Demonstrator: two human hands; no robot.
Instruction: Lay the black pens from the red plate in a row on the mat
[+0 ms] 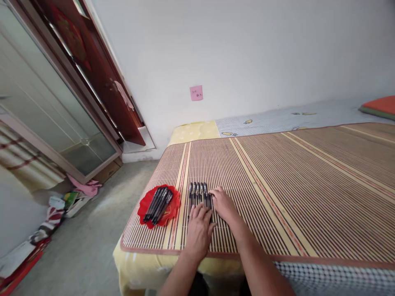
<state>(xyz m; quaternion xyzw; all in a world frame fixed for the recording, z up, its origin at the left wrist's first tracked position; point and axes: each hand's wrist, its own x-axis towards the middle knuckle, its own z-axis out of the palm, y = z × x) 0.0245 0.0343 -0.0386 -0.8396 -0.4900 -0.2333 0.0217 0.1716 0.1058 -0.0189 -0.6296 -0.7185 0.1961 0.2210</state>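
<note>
Several black pens (198, 188) lie side by side in a row on the striped mat, caps pointing to the far side. My left hand (199, 230) rests over their near ends, its fingers stretched out and the thumb apart; it hides the lower part of the row. Against the right side of the row is my right hand (224, 204), fingertips touching the outermost pen, with nothing visibly gripped. To the left, a red plate (175, 200) with a wavy rim holds a loose pile of more black pens (158, 204).
The striped mat (265, 197) covers a bed with a yellow and checked sheet (197, 131). A pink note (196, 93) is on the wall behind. At far right lies an orange and green cushion (379, 107). Floor, glass-panelled door and assorted items are at left.
</note>
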